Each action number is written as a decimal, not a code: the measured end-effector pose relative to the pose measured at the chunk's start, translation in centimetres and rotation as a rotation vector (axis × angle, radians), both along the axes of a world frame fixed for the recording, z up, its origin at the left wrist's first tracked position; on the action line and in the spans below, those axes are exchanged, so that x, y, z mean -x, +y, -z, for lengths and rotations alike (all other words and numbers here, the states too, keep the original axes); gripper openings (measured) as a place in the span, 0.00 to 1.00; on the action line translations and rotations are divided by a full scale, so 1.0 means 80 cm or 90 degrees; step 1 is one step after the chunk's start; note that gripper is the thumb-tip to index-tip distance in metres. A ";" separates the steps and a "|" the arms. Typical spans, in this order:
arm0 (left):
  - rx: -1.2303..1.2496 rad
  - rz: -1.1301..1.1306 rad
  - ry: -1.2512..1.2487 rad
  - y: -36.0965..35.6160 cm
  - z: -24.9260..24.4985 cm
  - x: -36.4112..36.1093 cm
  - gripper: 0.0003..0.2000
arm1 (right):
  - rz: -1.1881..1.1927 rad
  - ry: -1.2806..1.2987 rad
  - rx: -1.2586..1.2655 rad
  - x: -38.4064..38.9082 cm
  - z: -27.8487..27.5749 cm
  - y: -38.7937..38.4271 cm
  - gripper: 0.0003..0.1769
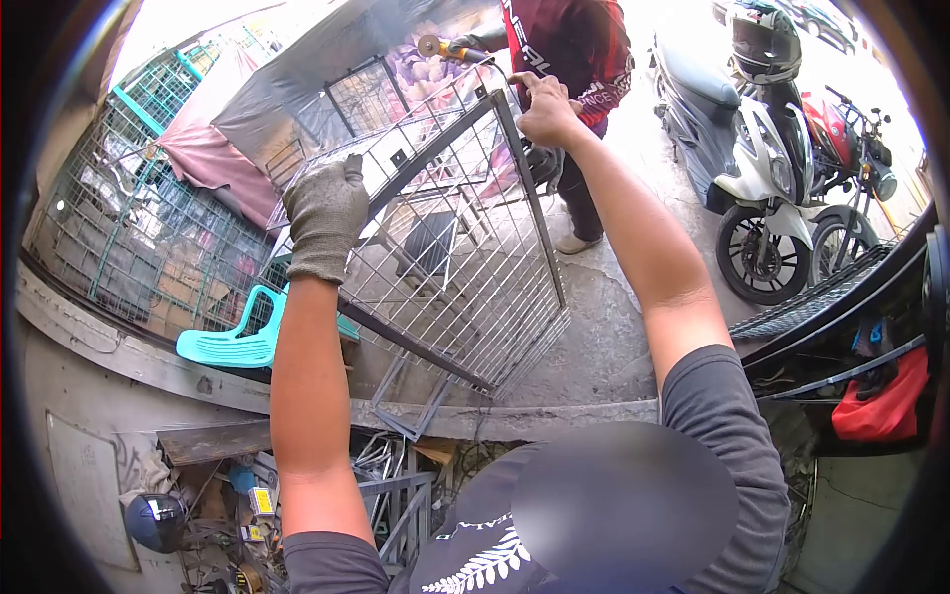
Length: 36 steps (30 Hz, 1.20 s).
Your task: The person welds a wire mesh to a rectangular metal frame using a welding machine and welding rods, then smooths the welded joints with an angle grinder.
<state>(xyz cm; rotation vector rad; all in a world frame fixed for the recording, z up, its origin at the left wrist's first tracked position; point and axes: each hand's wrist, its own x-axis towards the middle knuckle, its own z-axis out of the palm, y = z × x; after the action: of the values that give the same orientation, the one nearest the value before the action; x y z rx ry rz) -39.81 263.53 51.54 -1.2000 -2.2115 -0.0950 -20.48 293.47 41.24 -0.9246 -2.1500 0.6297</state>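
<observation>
A metal wire cage [430,163] with a dark frame stands tilted in front of me. My left hand [325,213], in a grey glove, is closed on the left end of its upper frame bar. At the frame's top right corner, my bare right hand [544,107] has its fingers bent over the edge. Across the cage, close to my right hand, a co-worker in a red shirt [594,49] holds an angle grinder [455,51] with a gloved hand.
A turquoise plastic chair [237,342] is at the left, by green wire panels [148,238]. Motorcycles [757,168] stand at the right. Metal frames and scrap [396,485] lie below, near a dark helmet [155,522]. A raised concrete edge [554,424] crosses below the cage.
</observation>
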 end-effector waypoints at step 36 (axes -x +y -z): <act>-0.020 0.011 0.033 0.003 0.005 0.004 0.28 | -0.264 0.152 -0.053 -0.031 -0.041 -0.083 0.30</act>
<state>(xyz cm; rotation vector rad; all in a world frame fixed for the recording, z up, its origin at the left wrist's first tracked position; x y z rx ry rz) -40.17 263.74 51.17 -1.1926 -2.1472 -0.1040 -17.97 286.86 44.50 -0.3358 -2.1408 0.7976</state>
